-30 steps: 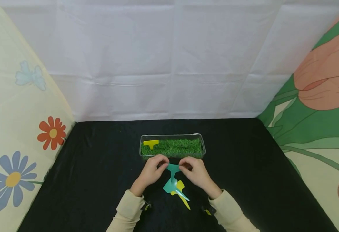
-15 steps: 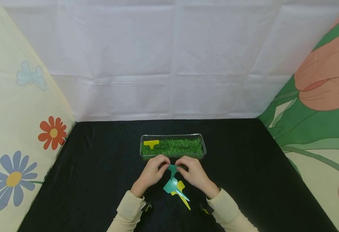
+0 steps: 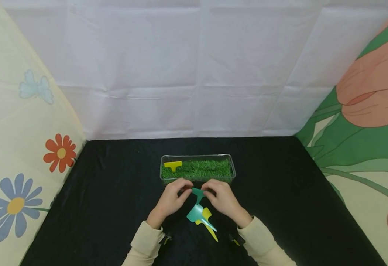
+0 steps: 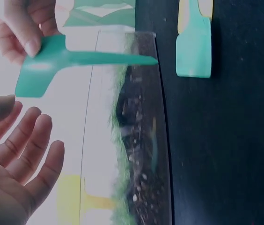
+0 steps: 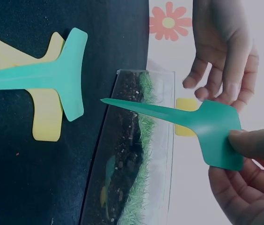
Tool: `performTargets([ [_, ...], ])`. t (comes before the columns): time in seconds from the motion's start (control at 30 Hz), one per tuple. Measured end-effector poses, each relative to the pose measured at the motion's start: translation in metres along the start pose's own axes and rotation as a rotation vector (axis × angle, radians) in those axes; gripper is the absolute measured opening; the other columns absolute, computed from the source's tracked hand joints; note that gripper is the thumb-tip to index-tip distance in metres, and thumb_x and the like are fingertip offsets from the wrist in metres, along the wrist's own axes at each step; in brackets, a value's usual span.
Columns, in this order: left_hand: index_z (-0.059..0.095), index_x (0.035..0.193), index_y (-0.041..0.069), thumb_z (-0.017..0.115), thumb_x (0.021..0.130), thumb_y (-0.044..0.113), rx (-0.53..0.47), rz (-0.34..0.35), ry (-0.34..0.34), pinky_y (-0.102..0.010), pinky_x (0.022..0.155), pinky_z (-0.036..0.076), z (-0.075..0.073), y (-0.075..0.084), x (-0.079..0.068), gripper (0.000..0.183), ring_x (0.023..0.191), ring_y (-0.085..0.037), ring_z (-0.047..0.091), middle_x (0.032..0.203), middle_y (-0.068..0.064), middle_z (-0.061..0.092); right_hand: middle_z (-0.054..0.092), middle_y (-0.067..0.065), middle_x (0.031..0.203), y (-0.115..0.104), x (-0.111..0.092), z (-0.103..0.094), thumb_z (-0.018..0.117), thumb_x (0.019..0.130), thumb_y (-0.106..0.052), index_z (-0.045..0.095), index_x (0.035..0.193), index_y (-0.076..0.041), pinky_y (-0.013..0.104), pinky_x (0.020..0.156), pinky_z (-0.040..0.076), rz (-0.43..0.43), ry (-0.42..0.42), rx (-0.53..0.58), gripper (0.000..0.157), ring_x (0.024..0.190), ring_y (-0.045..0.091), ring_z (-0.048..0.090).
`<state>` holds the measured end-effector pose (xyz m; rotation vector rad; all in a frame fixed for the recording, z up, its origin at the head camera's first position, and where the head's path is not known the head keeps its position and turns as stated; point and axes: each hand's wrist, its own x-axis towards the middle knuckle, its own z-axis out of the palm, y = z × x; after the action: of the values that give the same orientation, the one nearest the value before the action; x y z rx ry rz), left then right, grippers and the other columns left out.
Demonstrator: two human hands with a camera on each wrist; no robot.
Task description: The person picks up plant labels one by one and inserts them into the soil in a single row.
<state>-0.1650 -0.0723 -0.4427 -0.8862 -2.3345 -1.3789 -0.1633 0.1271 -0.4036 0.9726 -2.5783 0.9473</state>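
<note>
Between my hands hangs a green T-shaped plant label (image 3: 198, 194), its pointed stem toward the near side. My right hand (image 3: 223, 197) pinches its broad head between thumb and fingers. My left hand (image 3: 173, 197) has its thumb and index fingertip at the opposite edge of the head, with the other fingers spread in the left wrist view. Below on the black cloth lies another green plant label (image 3: 195, 213), crossed over a yellow plant label (image 3: 207, 212). A yellow plant label (image 3: 173, 165) stands in the grass at the left end of a clear planter box (image 3: 235, 173).
The planter holds green grass (image 3: 203, 168) over dark soil (image 4: 143, 187), seen through its wall. A black cloth (image 3: 120, 184) covers the table. A white sheet (image 3: 180, 74) hangs behind, with flower-printed sheets (image 3: 11, 147) at the sides.
My right hand has shifted slightly left, toward my left hand, and the held plant label has tilted a little. The labels on the cloth and the planter stay put.
</note>
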Motion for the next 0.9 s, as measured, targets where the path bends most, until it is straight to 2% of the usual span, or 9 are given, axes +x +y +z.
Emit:
performTargets([
  [0.2,0.063,0.095,0.005,0.061,0.085,0.001,0.009,-0.061,0.066,-0.026,0.065,0.049,-0.012,-0.008,-0.012,0.011,0.074,-0.01,0.056,0.086,-0.004,0.062,0.062,0.0,0.08,0.0,0.0,-0.001,0.07,0.074,0.004,0.066,0.082,-0.009,0.024,0.058,0.046,-0.027,0.025,0.002,0.016,0.067,0.01,0.056],
  [0.43,0.064,0.092,0.0,0.064,0.08,-0.005,0.041,-0.104,0.208,-0.026,0.061,0.049,-0.032,-0.018,-0.024,0.013,0.07,-0.012,0.058,0.083,0.0,0.061,0.063,0.0,0.082,-0.002,0.0,-0.005,0.071,0.074,0.004,0.066,0.084,-0.009,0.024,0.059,0.047,-0.035,0.03,0.011,0.017,0.068,0.01,0.057],
  [0.57,0.064,0.09,-0.002,0.064,0.079,-0.006,0.065,-0.126,0.258,-0.026,0.059,0.049,-0.042,-0.024,-0.029,0.011,0.069,-0.012,0.057,0.082,0.0,0.061,0.063,0.0,0.082,-0.001,0.002,-0.008,0.071,0.073,0.004,0.066,0.083,-0.008,0.024,0.059,0.047,-0.058,0.039,0.005,0.017,0.069,0.01,0.057],
  [0.7,0.064,0.089,-0.002,0.064,0.079,-0.007,0.097,-0.143,0.295,-0.026,0.057,0.048,-0.05,-0.027,-0.033,0.011,0.068,-0.013,0.056,0.08,-0.002,0.061,0.063,0.0,0.082,0.001,0.005,-0.011,0.071,0.072,0.006,0.066,0.082,-0.008,0.025,0.059,0.047,-0.106,0.065,-0.007,0.018,0.069,0.011,0.058],
  [0.9,0.064,0.089,-0.001,0.064,0.078,-0.009,0.12,-0.155,0.313,-0.026,0.056,0.048,-0.057,-0.03,-0.038,0.013,0.067,-0.013,0.056,0.078,-0.002,0.061,0.063,0.0,0.082,0.002,0.013,-0.018,0.072,0.072,0.006,0.066,0.082,-0.008,0.025,0.06,0.048,-0.138,0.071,-0.019,0.018,0.071,0.012,0.059],
])
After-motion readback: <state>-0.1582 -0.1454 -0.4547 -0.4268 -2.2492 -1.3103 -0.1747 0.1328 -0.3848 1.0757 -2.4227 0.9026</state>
